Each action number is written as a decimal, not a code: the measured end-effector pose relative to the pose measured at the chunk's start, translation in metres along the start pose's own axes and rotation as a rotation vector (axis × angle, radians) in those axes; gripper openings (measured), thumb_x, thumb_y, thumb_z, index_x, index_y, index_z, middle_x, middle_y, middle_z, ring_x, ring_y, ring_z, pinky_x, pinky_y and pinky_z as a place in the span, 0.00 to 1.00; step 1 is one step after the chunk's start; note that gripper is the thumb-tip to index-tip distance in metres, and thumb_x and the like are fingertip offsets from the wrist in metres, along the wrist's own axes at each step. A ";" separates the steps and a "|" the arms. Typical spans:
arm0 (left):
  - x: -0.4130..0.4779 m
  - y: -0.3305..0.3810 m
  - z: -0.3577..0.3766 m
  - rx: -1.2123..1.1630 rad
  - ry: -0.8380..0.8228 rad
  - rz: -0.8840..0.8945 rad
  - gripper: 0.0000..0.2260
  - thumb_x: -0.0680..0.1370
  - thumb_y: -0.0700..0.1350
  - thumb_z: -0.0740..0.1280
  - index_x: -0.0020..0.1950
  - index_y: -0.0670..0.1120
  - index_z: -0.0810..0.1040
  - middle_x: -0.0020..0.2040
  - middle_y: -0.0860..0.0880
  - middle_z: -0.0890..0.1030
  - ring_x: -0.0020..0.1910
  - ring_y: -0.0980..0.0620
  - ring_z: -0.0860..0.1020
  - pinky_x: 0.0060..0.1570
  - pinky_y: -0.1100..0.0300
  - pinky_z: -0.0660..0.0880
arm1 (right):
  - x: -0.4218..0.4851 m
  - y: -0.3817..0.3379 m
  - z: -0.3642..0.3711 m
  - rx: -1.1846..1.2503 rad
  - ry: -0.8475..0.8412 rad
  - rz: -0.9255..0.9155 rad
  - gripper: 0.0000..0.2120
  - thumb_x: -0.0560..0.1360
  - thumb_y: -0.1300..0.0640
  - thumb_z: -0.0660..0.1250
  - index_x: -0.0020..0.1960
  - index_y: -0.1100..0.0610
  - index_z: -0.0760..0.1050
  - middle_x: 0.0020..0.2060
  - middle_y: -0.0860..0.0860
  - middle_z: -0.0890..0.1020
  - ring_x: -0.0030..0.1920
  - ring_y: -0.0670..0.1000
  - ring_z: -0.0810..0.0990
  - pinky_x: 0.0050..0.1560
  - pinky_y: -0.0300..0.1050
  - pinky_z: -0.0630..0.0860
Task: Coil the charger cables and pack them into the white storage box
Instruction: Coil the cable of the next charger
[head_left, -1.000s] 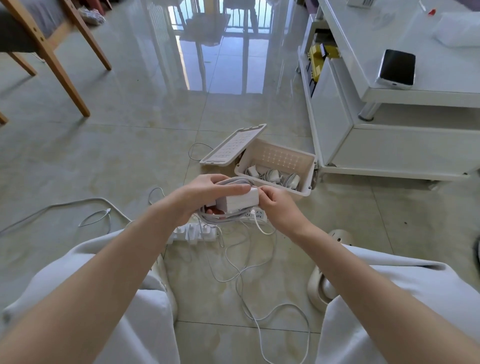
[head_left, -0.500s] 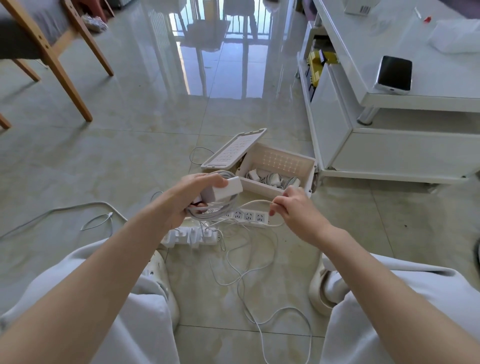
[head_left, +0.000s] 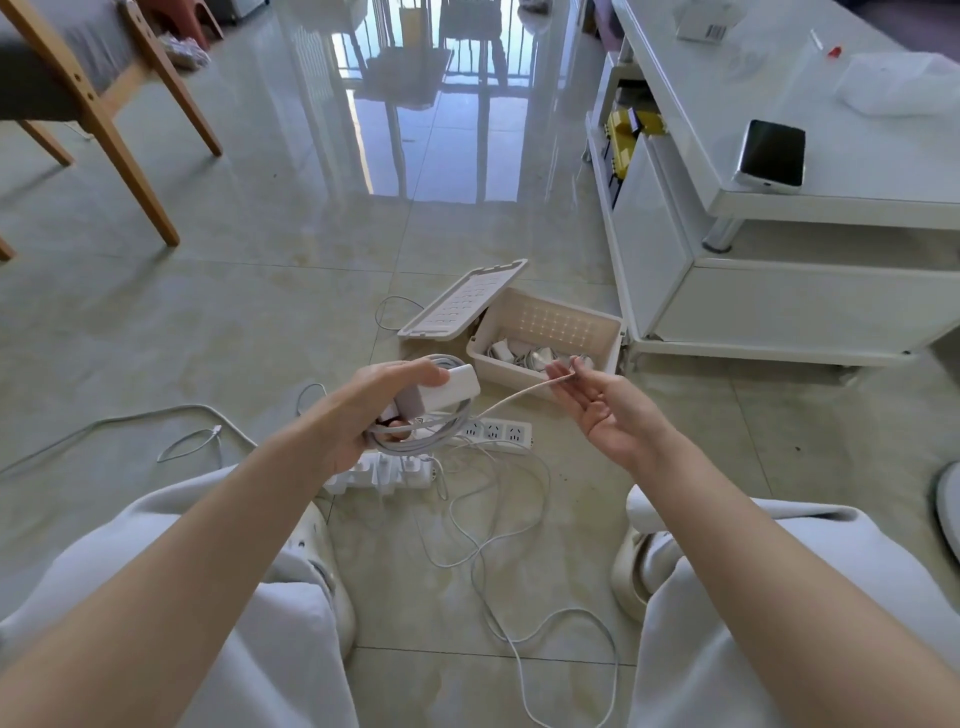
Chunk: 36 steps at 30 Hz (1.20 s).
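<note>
White charger brick (head_left: 452, 382) sits in your left hand (head_left: 374, 410), fingers curled over its top. Several loops of its cable (head_left: 511, 401) are gathered in the same grip and hang under the brick. From those loops one straight stretch of cable runs up and to the right to your right hand (head_left: 608, 410). That hand is turned palm up and pinches the cable's end at the fingertips (head_left: 569, 371). Your two hands are held apart above the floor, the cable drawn between them.

Just beyond your right hand, the white storage box (head_left: 558, 325) stands open on the tiled floor (head_left: 260, 291). A few coiled chargers (head_left: 530, 356) lie in its bottom. Its lid (head_left: 462, 306) leans against the box's left side.

Below your hands a power strip (head_left: 501, 430) lies on the floor, and a second one (head_left: 382, 473) is nearer your knees. Loose white cables (head_left: 485, 561) trail from them toward you. To the right stands a white worktop (head_left: 857, 176) with a phone (head_left: 772, 154) lying on it. Wooden chair legs (head_left: 130, 156) show at the far left.
</note>
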<state>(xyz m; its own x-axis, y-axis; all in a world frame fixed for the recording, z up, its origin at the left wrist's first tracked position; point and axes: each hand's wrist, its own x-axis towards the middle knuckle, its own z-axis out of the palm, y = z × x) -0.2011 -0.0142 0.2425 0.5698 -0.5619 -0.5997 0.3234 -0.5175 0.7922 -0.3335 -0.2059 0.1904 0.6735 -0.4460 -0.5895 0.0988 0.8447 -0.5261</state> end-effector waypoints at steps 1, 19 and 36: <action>-0.002 -0.001 -0.002 -0.004 0.000 0.001 0.17 0.62 0.53 0.72 0.47 0.46 0.79 0.39 0.46 0.75 0.30 0.52 0.71 0.24 0.65 0.69 | -0.001 0.000 -0.001 0.060 0.023 0.020 0.07 0.78 0.67 0.59 0.43 0.65 0.73 0.34 0.57 0.80 0.29 0.49 0.82 0.28 0.38 0.78; -0.037 -0.026 -0.001 -0.658 -0.047 0.083 0.05 0.74 0.46 0.66 0.46 0.45 0.76 0.30 0.49 0.72 0.17 0.57 0.62 0.17 0.70 0.59 | -0.074 0.078 0.007 -0.964 0.139 -0.434 0.08 0.77 0.60 0.65 0.49 0.62 0.81 0.33 0.49 0.79 0.29 0.33 0.74 0.32 0.24 0.67; -0.049 -0.024 -0.027 -0.875 -0.119 -0.010 0.11 0.73 0.52 0.65 0.41 0.44 0.76 0.20 0.51 0.69 0.16 0.58 0.64 0.20 0.72 0.66 | -0.099 0.119 0.049 -0.842 -0.007 -0.392 0.06 0.76 0.56 0.66 0.46 0.50 0.82 0.30 0.42 0.80 0.26 0.37 0.72 0.31 0.29 0.67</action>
<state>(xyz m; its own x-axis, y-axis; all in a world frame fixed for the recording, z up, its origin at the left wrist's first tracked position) -0.2167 0.0429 0.2557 0.4975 -0.6485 -0.5761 0.8180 0.1296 0.5605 -0.3528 -0.0471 0.2163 0.7089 -0.6503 -0.2731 -0.2422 0.1392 -0.9602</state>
